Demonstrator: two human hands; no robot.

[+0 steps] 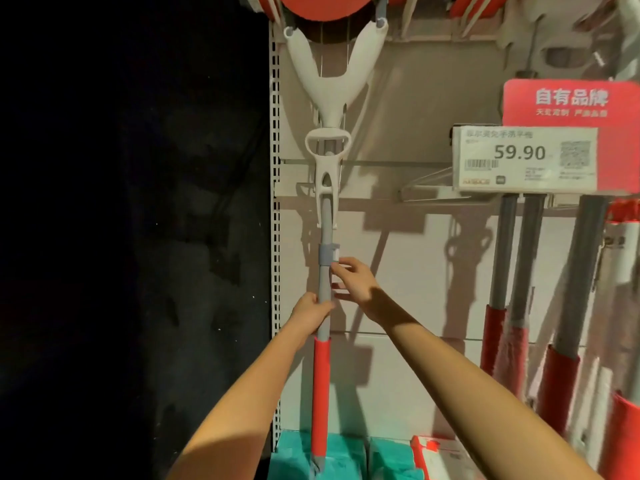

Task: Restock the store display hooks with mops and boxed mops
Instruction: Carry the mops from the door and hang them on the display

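Left hand (310, 313) grips the grey-poled, red-sleeved mop (320, 393); right hand (358, 282) touches its collar (327, 254), fingers apart

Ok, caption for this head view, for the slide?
Left hand grips the mop pole; right hand touches its grey collar.

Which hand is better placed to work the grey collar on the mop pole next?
Right, probably. The right hand has its fingertips at the grey collar. The left hand grips the mop pole lower down, so it is busy steadying it.
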